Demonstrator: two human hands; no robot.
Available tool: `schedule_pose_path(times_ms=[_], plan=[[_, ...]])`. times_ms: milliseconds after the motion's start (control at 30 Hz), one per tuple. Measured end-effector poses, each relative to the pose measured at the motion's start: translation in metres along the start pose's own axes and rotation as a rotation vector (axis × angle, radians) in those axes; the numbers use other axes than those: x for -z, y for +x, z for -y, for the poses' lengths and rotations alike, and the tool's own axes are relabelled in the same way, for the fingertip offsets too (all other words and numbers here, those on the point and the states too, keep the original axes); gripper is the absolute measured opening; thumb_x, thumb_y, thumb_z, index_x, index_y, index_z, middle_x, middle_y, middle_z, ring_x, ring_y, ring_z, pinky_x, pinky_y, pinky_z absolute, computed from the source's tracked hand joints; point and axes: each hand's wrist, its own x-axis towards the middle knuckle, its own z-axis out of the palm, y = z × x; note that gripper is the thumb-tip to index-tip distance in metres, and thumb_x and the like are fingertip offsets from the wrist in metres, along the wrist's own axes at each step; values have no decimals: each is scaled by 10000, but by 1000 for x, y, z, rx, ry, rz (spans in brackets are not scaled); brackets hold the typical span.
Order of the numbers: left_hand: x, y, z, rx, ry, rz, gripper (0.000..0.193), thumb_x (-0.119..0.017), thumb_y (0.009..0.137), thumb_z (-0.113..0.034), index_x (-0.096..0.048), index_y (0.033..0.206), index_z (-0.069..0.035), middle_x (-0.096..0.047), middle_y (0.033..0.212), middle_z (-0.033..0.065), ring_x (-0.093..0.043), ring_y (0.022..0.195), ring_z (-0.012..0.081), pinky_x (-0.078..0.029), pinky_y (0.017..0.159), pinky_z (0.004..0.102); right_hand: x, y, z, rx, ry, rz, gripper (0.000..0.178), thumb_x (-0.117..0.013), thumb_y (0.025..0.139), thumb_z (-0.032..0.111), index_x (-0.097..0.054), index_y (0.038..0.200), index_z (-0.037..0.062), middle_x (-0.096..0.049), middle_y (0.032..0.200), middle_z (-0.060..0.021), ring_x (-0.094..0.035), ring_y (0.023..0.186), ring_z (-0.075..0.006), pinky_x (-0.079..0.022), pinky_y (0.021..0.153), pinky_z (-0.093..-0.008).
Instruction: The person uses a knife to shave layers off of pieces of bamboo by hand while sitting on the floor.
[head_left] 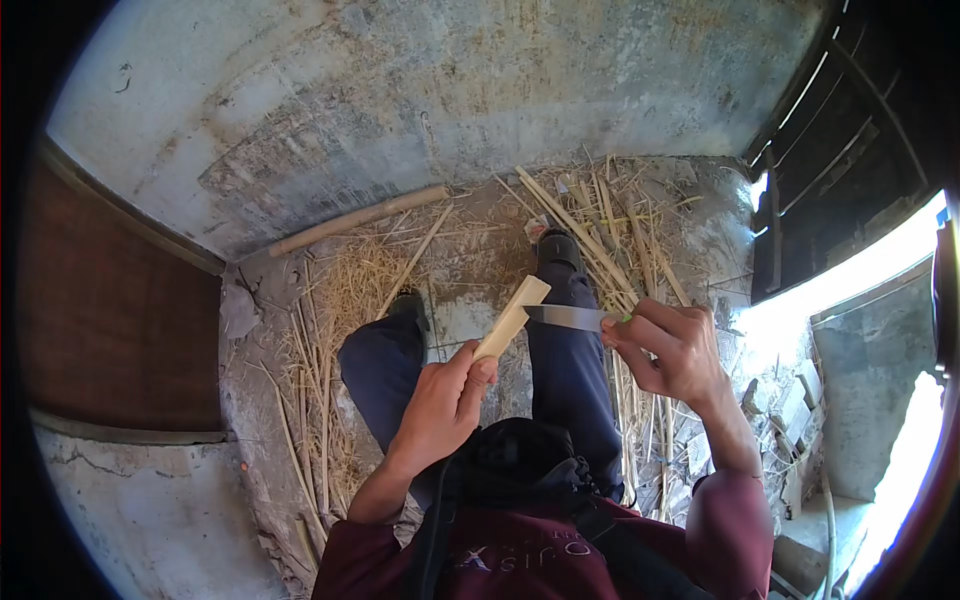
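Note:
My left hand (442,400) is closed around the lower end of a flat, pale strip of split bamboo (513,315), which slants up and to the right above my legs. In my right hand (668,345) is a knife (570,317), its green handle mostly hidden by my fingers. The blade points left, and its tip lies at the right edge of the strip, near the upper end. Whether the blade touches the strip or is just over it I cannot tell.
A round bamboo pole (360,220) lies along the foot of the stained wall (400,90). Shavings (365,275) and long split strips (585,235) litter the floor around my feet. Broken pieces of masonry (795,410) are heaped at the right. A brown panel (125,300) stands at the left.

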Motion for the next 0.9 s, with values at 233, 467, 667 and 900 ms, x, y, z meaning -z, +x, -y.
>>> schedule_pose_path(times_ms=[233,467,667,900], plan=[[0,4,1,-64,-5,-25,219,-502,1154,-168,-582,1073,19,-615,738,142,-629,591,329,-470,605,433,-8,1,5,-77,-65,-128,102,-845,881,137,-774,954,135,-623,728,-5,-616,508,-205,-442,436,-370],[5,10,-10,-70,15,-32,235,-493,1161,-182,-581,1072,17,-628,747,140,-648,608,331,-475,601,428,-9,1,11,-111,-107,-184,126,-855,869,131,-797,976,162,-645,738,-10,-621,507,-205,-460,445,-363],[9,17,-12,-102,12,-4,252,-496,1163,-197,-580,1055,15,-594,693,131,-616,560,319,-461,577,419,-8,4,8,-113,-149,-238,115,-865,860,130,-773,923,155,-619,713,-8,-605,499,-196,-446,444,-366],[25,-2,3,8,-53,23,264,-512,1158,-201,-605,1036,13,-596,691,114,-611,549,267,-464,574,394,27,-4,-74,-527,-342,-622,98,-721,1028,132,-729,951,72,-702,785,-89,-681,670,-270,-514,601,-375]])
